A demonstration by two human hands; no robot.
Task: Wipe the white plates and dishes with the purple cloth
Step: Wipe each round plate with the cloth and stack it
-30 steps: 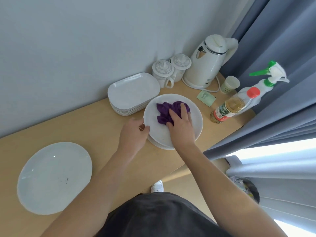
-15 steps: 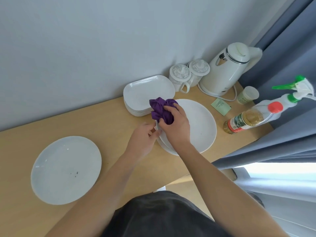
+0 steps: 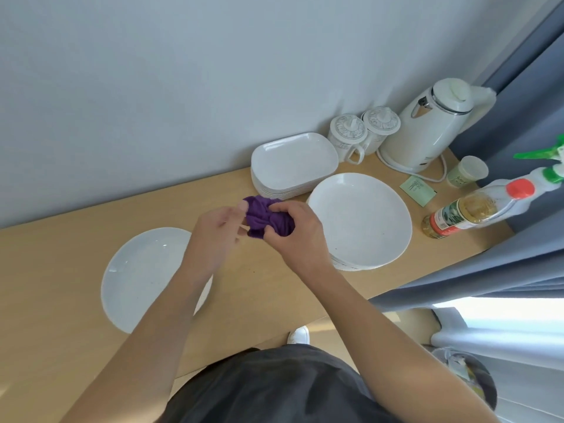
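- Purple cloth [image 3: 268, 216] sits bunched at mid-frame, held above the wooden table [image 3: 61, 270]. My right hand [image 3: 300, 239] is curled round the wad, and my left hand [image 3: 213, 236] pinches its left edge between thumb and fingers.
- I judge this a regrip between plates: I am gathering the cloth, and it touches no dish.
- The next move calls for settling the wad in one hand and lowering it onto a plate. That is likely the round stack [image 3: 360, 221] at centre right, whose top seems faintly specked, with my free hand steadying the rim.
- My left forearm hides part of the lone plate [image 3: 137, 276] at lower left.
- I cannot count the plates in the round stack or in the rectangular dishes [image 3: 293, 163].
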